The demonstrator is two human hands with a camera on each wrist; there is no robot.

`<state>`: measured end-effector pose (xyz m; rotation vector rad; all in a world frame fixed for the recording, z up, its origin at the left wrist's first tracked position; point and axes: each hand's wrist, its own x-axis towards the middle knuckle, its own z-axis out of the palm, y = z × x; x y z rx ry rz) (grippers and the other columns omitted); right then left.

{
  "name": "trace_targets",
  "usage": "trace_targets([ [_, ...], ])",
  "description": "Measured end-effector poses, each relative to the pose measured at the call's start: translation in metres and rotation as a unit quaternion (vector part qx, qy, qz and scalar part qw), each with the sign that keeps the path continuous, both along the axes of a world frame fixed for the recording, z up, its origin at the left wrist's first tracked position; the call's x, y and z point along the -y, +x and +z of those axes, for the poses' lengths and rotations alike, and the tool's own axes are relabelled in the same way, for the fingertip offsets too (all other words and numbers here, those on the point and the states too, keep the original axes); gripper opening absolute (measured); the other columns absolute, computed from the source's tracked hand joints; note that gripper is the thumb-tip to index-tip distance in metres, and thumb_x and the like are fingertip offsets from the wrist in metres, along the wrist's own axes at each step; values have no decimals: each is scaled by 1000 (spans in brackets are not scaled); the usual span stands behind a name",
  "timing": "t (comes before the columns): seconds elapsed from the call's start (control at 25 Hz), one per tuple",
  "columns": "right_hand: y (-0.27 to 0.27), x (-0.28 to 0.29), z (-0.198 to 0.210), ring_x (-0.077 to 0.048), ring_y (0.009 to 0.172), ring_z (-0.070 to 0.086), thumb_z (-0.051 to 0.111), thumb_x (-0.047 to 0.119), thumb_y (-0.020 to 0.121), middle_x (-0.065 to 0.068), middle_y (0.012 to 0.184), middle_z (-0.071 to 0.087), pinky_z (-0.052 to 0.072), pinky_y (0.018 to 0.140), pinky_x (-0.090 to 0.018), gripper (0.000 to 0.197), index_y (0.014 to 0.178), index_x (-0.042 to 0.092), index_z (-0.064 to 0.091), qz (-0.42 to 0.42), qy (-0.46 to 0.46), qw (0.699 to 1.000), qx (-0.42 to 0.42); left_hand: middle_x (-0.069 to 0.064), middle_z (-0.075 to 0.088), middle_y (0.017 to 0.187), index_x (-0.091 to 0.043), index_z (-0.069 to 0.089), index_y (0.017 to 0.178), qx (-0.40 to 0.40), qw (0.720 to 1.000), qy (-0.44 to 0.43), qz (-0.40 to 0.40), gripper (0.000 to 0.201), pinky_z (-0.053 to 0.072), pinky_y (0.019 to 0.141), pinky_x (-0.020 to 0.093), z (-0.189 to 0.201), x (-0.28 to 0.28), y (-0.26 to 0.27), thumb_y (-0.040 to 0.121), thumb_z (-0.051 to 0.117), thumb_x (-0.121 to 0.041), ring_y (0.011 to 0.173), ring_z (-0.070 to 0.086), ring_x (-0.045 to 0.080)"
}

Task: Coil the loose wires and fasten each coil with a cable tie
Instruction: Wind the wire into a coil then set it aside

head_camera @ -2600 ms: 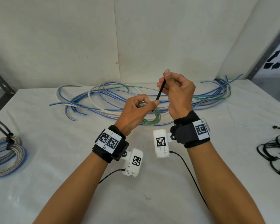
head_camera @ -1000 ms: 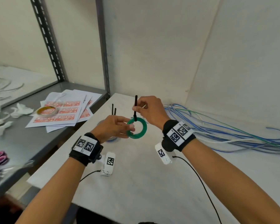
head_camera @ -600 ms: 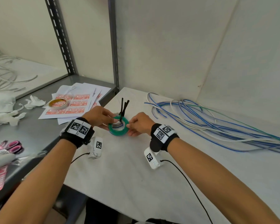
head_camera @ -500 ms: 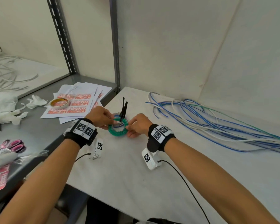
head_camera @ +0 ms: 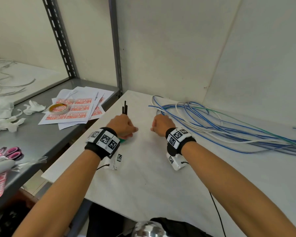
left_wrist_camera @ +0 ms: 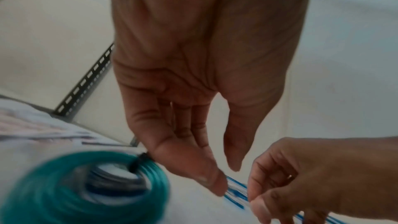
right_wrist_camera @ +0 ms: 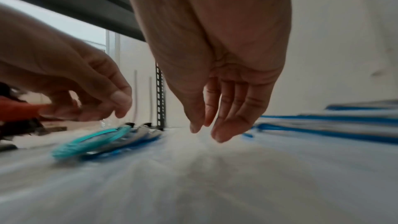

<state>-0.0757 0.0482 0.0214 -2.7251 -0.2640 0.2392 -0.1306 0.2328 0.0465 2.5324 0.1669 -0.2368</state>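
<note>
A green wire coil [left_wrist_camera: 86,185] with a black cable tie [left_wrist_camera: 137,161] round it lies on top of grey and blue coils [right_wrist_camera: 137,135] at the table's left edge. In the head view only a sliver of the green coil [head_camera: 122,140] shows under my left hand [head_camera: 122,125], and the black tie tails [head_camera: 125,108] stand up behind it. My left hand [left_wrist_camera: 224,176] hovers just above the coil with relaxed fingers, holding nothing. My right hand [right_wrist_camera: 206,130] hangs empty over the bare table, fingers down, beside the loose blue and white wires [head_camera: 229,127].
The white table [head_camera: 143,177] ends at its left edge next to a grey metal shelf [head_camera: 41,139]. That shelf carries printed sheets [head_camera: 75,110], a roll of tape [head_camera: 58,108], crumpled tissue and pink-handled scissors [head_camera: 13,152]. A slotted metal upright [head_camera: 115,48] stands at the corner.
Both hands set the tied green coil down on the other coils and let go. The hands have drawn apart, the right one moving right toward the loose wires.
</note>
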Motion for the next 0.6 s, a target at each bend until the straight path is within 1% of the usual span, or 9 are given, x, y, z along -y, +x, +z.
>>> trace_targets([
  [0.04,4,18,0,-36,115,61,69,24,94,-18,126,62,51,92,-40,32,120,7,62,-10,-42,999,29,2,75,77,-6,74,91,-1,1000,-18,-14,29,57,58,19,0,14,3,94,69,-35,63,68,12],
  [0.08,7,37,-1,-37,120,57,66,22,96,-18,133,56,48,94,-42,35,127,7,57,-29,-61,996,50,1,75,78,-6,73,92,-4,999,-30,-26,29,57,56,18,-3,26,7,94,70,-34,61,68,12],
  [0.16,11,80,-1,-38,126,51,61,16,98,-19,139,47,46,96,-46,38,134,8,51,-85,-87,989,82,5,77,82,-4,74,94,-5,998,-46,-52,29,62,67,26,-5,53,18,93,71,-33,70,73,19],
  [0.2,14,101,-3,-38,127,51,61,15,98,-19,139,47,47,96,-46,37,133,7,51,-111,-99,984,93,7,77,83,-3,74,92,-3,996,-55,-63,28,63,73,32,-7,65,23,93,71,-32,74,74,22],
  [0.28,15,135,-3,-37,121,56,60,15,97,-17,133,55,48,93,-42,30,126,8,56,-143,-127,978,86,7,77,83,-7,72,85,2,993,-75,-87,24,63,75,35,-8,92,34,93,71,-30,72,73,23],
  [0.36,14,155,-2,-35,117,60,59,16,96,-16,128,61,48,93,-38,25,120,9,61,-153,-134,976,83,7,76,82,-12,68,80,12,990,-93,-109,21,63,72,33,-10,120,44,94,70,-28,67,70,19],
  [0.44,15,167,1,-34,115,61,62,22,95,-13,123,64,47,91,-37,23,116,12,65,-160,-101,978,90,9,75,83,-12,66,83,24,986,-110,-120,19,63,67,30,-12,145,53,94,69,-26,62,67,17],
  [0.52,16,178,4,-34,115,60,65,30,96,-13,121,65,47,89,-38,29,117,11,66,-180,-58,977,100,10,75,82,-9,66,90,30,983,-127,-131,18,61,61,28,-16,165,60,94,69,-26,59,66,16],
  [0.6,18,188,4,-35,117,60,66,30,97,-15,125,65,48,91,-39,31,121,10,66,-183,-65,978,82,10,74,81,-9,65,92,36,980,-135,-145,18,59,58,27,-20,181,63,94,69,-26,58,66,16],
])
